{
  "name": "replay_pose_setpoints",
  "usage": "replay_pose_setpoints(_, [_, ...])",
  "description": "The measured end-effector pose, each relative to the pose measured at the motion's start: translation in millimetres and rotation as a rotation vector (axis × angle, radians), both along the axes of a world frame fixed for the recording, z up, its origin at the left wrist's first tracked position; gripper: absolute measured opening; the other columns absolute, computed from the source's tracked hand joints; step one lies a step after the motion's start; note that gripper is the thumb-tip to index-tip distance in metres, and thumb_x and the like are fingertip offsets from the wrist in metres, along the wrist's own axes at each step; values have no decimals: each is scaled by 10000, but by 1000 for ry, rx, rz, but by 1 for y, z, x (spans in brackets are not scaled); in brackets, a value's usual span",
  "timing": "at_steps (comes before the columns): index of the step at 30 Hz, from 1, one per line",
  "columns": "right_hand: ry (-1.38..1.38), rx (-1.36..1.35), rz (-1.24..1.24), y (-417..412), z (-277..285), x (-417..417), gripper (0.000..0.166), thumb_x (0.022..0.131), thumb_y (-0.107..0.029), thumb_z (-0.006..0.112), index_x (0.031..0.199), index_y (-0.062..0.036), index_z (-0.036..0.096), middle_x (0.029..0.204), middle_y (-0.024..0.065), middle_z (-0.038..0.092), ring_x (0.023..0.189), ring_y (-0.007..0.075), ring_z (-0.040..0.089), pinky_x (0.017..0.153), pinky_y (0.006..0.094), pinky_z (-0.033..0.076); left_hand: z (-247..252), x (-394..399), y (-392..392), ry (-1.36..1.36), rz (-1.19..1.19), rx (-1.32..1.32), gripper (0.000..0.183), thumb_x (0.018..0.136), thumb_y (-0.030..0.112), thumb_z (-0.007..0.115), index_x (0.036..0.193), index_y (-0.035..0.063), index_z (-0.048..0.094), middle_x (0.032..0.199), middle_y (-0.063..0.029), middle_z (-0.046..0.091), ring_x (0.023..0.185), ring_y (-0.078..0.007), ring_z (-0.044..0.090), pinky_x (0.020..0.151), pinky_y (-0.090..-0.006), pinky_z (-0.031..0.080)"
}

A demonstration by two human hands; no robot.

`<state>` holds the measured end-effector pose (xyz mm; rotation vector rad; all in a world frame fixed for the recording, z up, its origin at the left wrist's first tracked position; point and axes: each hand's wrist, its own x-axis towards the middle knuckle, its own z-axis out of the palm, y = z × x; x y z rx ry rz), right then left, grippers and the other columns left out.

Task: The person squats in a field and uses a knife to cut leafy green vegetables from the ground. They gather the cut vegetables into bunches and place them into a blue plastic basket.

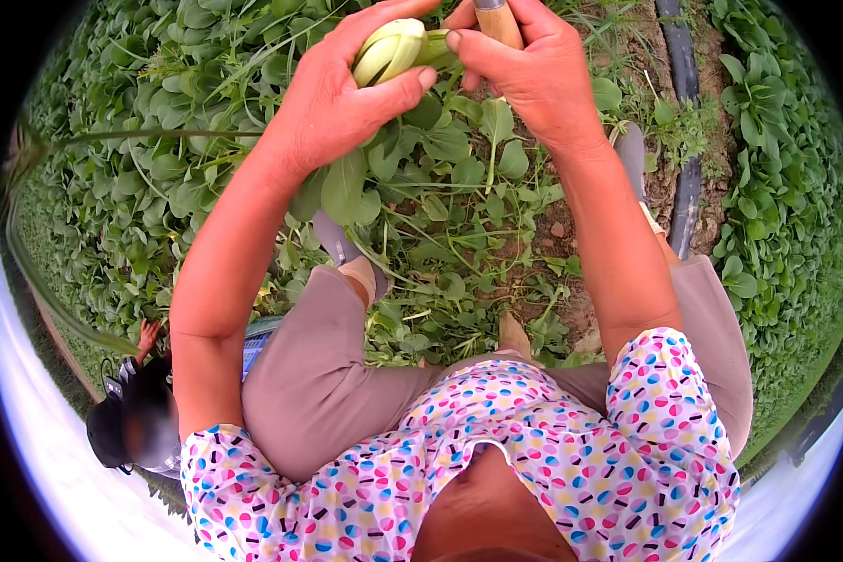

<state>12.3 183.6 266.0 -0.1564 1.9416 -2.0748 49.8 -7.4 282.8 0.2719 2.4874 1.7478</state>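
At the top centre, my left hand (355,84) is closed around a head of leafy greens (392,50), its pale green stalk base facing me. Beside it, my right hand (534,67) grips the wooden handle (497,24) of a tool with a metal collar; the rest of the tool is cut off by the picture's upper edge. The right thumb and fingertips touch the stalks just right of the pale base. Broad green leaves (344,186) show below my left hand.
Dense rows of leafy greens (175,140) grow on the left and on the right (766,105). A black hose (685,190) runs along bare soil. Low plants cover ground between my feet. A blue crate (253,351) stands by my left leg, near another person (137,421) in a dark cap.
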Motion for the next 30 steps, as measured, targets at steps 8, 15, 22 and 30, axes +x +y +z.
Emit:
replay_pose_setpoints(8, [-203,-190,-2,30,-11,22,178,880,-130,711,1020,-52,634,826,12,630,546,58,521,495,233,427,-40,67,40,-895,-254,489,305,819,124,746,1092,42,637,957,-3,667,806,-98,614,747,-271,508])
replay_pose_setpoints(15, [-93,532,282,14,-199,24,447,914,-486,567,1122,-96,634,970,135,700,817,297,662,741,422,512,-68,43,36,-364,-437,-647,739,751,224,668,1449,156,437,897,-174,707,844,-375,679,782,-460,531])
replay_pose_setpoints(22, [-245,702,459,-53,-218,47,458,921,-450,479,1179,-99,621,1162,165,674,1088,374,625,933,488,468,-108,39,-73,-552,-228,-1296,871,793,318,671,1545,173,258,970,-208,717,910,-383,697,826,-472,548])
replay_pose_setpoints(30, [-340,634,522,-67,-231,46,503,962,-475,439,1203,-63,600,1199,188,652,1125,381,606,946,501,462,-120,52,-93,-546,81,-1086,617,781,343,650,1382,256,539,1113,-162,703,1004,-361,675,885,-446,532])
